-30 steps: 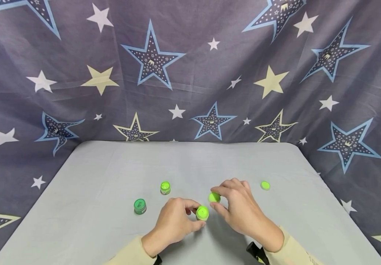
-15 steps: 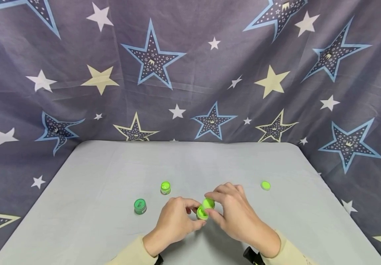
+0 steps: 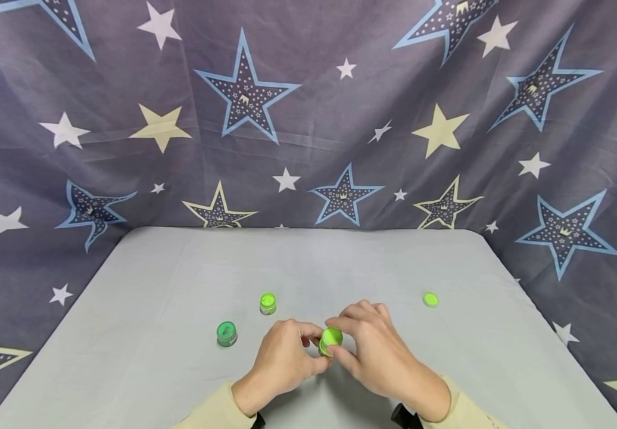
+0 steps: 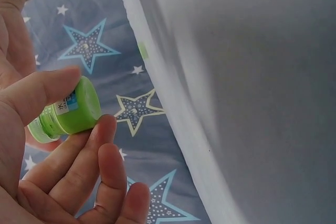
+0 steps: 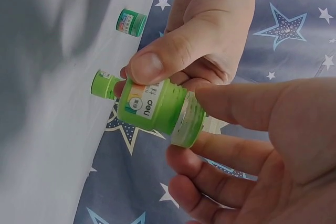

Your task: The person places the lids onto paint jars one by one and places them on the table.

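Note:
A small light-green jar [image 4: 79,109] with a label is pinched between the thumb and fingers of the left hand [image 3: 286,357]. Thumb and fingers of the right hand [image 3: 380,351] hold a light-green lid [image 3: 332,337] by its edges, tilted over the mouth of that jar. In the right wrist view the lid [image 5: 189,124] meets the threaded neck of the jar [image 5: 149,103]; whether it is seated cannot be told. The left wrist view shows the jar's base facing outward.
On the grey-white table [image 3: 126,286] stand a light-green jar [image 3: 268,303] beyond the left hand and a darker green jar [image 3: 227,334] to its left. Another light-green lid [image 3: 430,300] lies at the right. A star-patterned cloth [image 3: 308,143] hangs behind the table.
The right hand has moved left and slightly down, bringing its lid from beside the jar onto the jar's mouth. The left hand and its jar have hardly moved.

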A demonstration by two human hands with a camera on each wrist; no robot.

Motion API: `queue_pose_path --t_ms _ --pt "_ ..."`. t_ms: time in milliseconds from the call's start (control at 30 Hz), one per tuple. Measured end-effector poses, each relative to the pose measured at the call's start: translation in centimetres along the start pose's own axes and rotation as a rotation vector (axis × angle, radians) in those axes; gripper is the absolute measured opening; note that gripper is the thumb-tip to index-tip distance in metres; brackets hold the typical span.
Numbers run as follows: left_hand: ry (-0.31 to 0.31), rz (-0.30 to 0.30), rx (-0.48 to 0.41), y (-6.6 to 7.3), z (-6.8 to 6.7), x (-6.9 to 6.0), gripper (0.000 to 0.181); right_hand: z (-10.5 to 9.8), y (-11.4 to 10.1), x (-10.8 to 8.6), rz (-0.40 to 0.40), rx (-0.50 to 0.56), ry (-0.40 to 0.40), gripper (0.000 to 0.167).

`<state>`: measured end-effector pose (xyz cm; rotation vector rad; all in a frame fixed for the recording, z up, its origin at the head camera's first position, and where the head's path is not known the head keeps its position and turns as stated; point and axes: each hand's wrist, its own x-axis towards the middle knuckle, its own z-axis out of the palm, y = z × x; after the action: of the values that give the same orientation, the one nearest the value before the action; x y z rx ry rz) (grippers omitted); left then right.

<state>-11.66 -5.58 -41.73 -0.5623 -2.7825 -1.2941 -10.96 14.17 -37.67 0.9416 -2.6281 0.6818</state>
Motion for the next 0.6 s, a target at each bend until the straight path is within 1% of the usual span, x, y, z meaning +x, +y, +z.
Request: queue_pose_path --t_ms 333,600 --pt "0.023 0.013 0.019 -0.03 0.02 0.06 0.018 0.16 -0.03 -0.03 -0.003 0.020 -0.014 0.032" --pt "0.024 0.019 0.010 0.00 0.00 0.02 0.018 0.29 0.01 -0.17 -0.019 0.021 -0.022 0.032"
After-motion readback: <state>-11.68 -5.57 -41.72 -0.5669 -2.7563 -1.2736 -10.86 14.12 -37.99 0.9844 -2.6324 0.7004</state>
